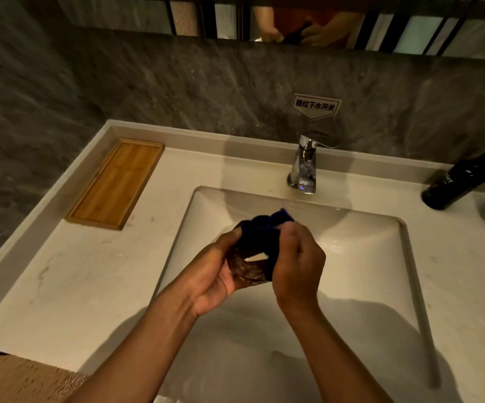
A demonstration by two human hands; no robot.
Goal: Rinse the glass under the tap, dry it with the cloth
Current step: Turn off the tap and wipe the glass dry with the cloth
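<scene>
My left hand (215, 276) holds a clear glass (247, 266) on its side above the white sink basin (360, 237). A dark blue cloth (260, 232) is pushed against and over the glass's far end, with my right hand (296, 257) shut on it. Most of the glass is hidden by the cloth and my fingers. The chrome tap (303, 167) stands behind the basin with no water running from it.
A wooden tray (116, 184) lies on the white counter (90, 271) at the left. A dark pump bottle (456, 181) stands at the right. A grey stone wall with a small sign (316, 106) rises behind, and a mirror (293, 21) above it.
</scene>
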